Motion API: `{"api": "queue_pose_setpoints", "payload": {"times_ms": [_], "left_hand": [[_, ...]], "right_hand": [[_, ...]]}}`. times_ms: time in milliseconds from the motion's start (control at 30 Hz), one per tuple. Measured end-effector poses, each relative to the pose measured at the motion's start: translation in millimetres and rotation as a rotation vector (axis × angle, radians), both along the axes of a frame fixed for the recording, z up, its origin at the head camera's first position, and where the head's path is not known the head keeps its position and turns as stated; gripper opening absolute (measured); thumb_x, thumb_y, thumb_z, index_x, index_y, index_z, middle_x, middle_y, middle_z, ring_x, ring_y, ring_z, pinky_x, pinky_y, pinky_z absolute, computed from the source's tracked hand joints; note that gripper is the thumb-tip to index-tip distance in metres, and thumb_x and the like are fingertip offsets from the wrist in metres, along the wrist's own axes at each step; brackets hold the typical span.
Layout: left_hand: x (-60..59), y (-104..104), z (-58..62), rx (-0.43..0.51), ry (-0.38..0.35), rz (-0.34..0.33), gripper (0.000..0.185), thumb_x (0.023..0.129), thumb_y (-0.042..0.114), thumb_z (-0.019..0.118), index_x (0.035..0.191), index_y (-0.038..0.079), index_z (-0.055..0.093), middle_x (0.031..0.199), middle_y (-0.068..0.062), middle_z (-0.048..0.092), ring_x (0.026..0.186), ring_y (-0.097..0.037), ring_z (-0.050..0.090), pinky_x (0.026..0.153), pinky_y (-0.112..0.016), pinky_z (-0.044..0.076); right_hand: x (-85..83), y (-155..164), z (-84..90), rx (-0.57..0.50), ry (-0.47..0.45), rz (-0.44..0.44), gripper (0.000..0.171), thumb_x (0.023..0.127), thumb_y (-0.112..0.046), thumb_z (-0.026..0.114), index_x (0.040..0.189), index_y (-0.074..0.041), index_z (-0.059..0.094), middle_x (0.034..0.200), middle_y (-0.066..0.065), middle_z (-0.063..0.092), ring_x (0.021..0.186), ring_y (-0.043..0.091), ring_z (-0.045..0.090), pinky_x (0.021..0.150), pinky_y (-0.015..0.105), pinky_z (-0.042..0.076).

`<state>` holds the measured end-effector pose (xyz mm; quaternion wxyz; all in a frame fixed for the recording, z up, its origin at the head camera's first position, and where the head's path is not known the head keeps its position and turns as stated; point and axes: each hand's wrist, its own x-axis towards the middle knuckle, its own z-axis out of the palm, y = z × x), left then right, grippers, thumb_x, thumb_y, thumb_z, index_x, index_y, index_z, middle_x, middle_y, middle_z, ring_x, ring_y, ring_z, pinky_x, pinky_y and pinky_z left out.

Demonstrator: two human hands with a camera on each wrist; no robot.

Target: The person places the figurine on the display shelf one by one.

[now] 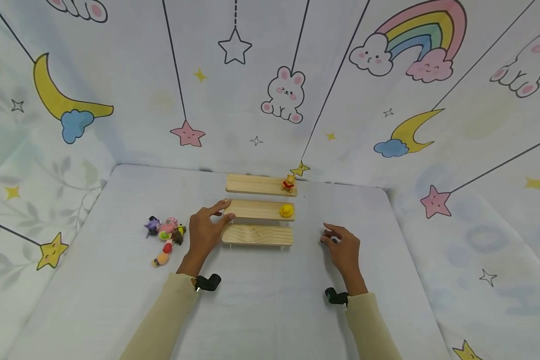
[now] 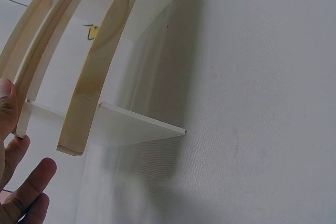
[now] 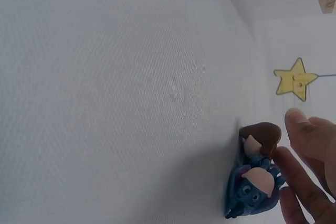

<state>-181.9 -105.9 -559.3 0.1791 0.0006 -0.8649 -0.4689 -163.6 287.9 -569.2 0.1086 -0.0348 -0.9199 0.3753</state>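
Note:
A three-step wooden shelf [image 1: 258, 235] stands in the middle of the white table [image 1: 270, 300]. A small orange bear figure [image 1: 289, 183] sits on the right end of its top step and a yellow duck figure [image 1: 286, 210] on the middle step. My left hand [image 1: 209, 227] holds the left end of the middle step, forefinger on top and thumb below; in the left wrist view the thumb [image 2: 5, 106] lies against the board ends of the shelf [image 2: 105, 66]. My right hand [image 1: 342, 247] rests right of the shelf. Its fingertips [image 3: 294, 182] pinch a small blue figure [image 3: 254, 184] with a brown cap lying on the table.
A heap of several small toy figures [image 1: 166, 232] lies left of the shelf, beside my left hand. Cloth walls printed with stars, moons and rabbits [image 1: 283, 95] close the table in at the back and on both sides.

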Motion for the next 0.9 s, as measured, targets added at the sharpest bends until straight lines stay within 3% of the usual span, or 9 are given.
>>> {"api": "queue_pose_setpoints", "payload": {"times_ms": [167, 433, 667, 900], "left_hand": [[-0.7, 0, 0.0, 0.005, 0.013, -0.002, 0.049, 0.086, 0.037, 0.086, 0.132, 0.025, 0.076, 0.132, -0.002, 0.077, 0.098, -0.031, 0.075, 0.082, -0.049, 0.055], [0.5, 0, 0.0, -0.005, 0.01, 0.004, 0.049, 0.086, 0.037, 0.086, 0.133, 0.025, 0.076, 0.132, -0.003, 0.077, 0.097, -0.032, 0.075, 0.081, -0.05, 0.055], [1.7, 0, -0.1, -0.001, 0.008, 0.003, 0.049, 0.086, 0.037, 0.086, 0.133, 0.024, 0.076, 0.132, -0.004, 0.077, 0.097, -0.032, 0.075, 0.082, -0.05, 0.054], [1.0, 0, 0.6, -0.003, 0.012, 0.002, 0.049, 0.086, 0.037, 0.086, 0.132, 0.025, 0.076, 0.131, -0.003, 0.077, 0.097, -0.032, 0.075, 0.08, -0.049, 0.054]], "right_hand": [[1.6, 1, -0.7, -0.008, 0.0, -0.012, 0.045, 0.086, -0.004, 0.087, 0.129, -0.014, 0.077, 0.115, 0.013, 0.08, 0.111, 0.034, 0.076, 0.103, 0.057, 0.056], [-0.5, -9, -2.4, 0.008, 0.015, 0.037, 0.044, 0.086, -0.007, 0.088, 0.127, -0.015, 0.078, 0.113, 0.008, 0.081, 0.111, 0.03, 0.076, 0.091, 0.05, 0.057], [-5.0, -23, -2.1, 0.015, 0.008, 0.102, 0.044, 0.089, -0.004, 0.086, 0.131, -0.014, 0.076, 0.121, 0.01, 0.079, 0.115, 0.029, 0.073, 0.106, 0.051, 0.055], [-5.1, -26, -2.8, 0.02, 0.065, 0.072, 0.041, 0.088, -0.006, 0.087, 0.128, -0.013, 0.077, 0.117, 0.011, 0.08, 0.111, 0.031, 0.075, 0.104, 0.054, 0.055]]}}
